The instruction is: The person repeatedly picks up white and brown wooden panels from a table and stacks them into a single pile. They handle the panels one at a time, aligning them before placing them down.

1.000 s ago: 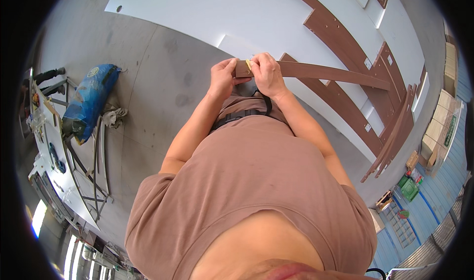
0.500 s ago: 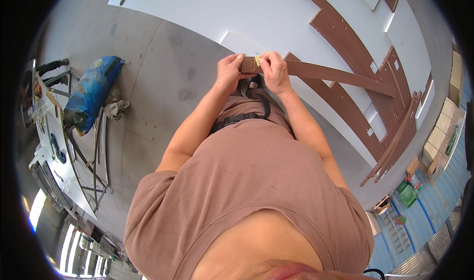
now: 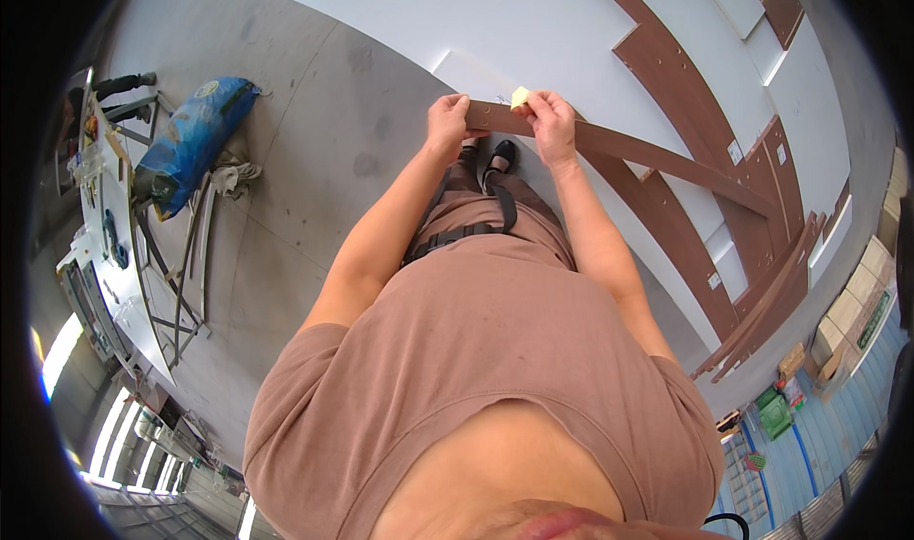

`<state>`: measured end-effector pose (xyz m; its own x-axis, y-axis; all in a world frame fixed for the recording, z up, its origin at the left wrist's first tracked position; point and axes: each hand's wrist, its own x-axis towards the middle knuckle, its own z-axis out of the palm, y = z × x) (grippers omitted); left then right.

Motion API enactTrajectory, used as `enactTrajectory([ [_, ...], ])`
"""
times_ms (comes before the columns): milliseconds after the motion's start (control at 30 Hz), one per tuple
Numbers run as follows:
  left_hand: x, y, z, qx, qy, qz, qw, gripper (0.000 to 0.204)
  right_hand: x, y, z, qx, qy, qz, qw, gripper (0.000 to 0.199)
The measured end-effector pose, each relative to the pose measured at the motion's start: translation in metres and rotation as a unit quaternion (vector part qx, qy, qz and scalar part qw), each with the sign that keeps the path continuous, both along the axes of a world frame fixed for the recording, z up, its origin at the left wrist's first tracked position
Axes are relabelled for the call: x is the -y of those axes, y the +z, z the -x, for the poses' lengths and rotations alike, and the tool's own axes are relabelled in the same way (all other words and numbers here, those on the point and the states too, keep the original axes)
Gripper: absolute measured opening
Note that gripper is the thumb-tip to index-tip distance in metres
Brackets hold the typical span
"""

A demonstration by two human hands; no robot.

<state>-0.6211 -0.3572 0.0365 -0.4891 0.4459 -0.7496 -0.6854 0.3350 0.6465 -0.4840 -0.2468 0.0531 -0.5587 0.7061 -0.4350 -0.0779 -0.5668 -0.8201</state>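
A long brown board [image 3: 628, 148] stretches from my hands toward the right, over other brown boards. Its near-left end, marked with small holes, is held by my left hand [image 3: 447, 124], thumb on top and fingers underneath. My right hand [image 3: 553, 129] is closed in a pinch on a small pale-yellow slip [image 3: 520, 97], possibly paper or a sticker. The slip stands just above the board's far edge, and whether this hand also touches the board is hard to tell.
White panels [image 3: 495, 26] lie ahead with more brown boards [image 3: 666, 78] on them. Thin brown strips [image 3: 766, 297] are piled at the right. Off to the left are a blue bulging sack [image 3: 195, 140] and a metal-legged workbench [image 3: 119, 283]. Cardboard boxes [image 3: 852, 302] stand far right.
The yellow slip, earlier against the board's face, is now up at its far edge. My right hand has moved slightly right with it. My left hand keeps its hold, and the whole view has shifted.
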Motion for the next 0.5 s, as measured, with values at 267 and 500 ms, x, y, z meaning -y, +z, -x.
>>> enactTrajectory([
  [267, 0.002, -0.043, -0.002, -0.019, -0.011, 0.062, 0.998, 0.032, -0.007, -0.011, -0.003, 0.097, 0.022, -0.128, 0.987, 0.021],
  [500, 0.01, -0.051, -0.003, -0.201, -0.065, 0.162, 0.964, 0.04, 0.025, 0.016, 0.032, 0.139, 0.08, -0.216, 0.963, 0.025],
])
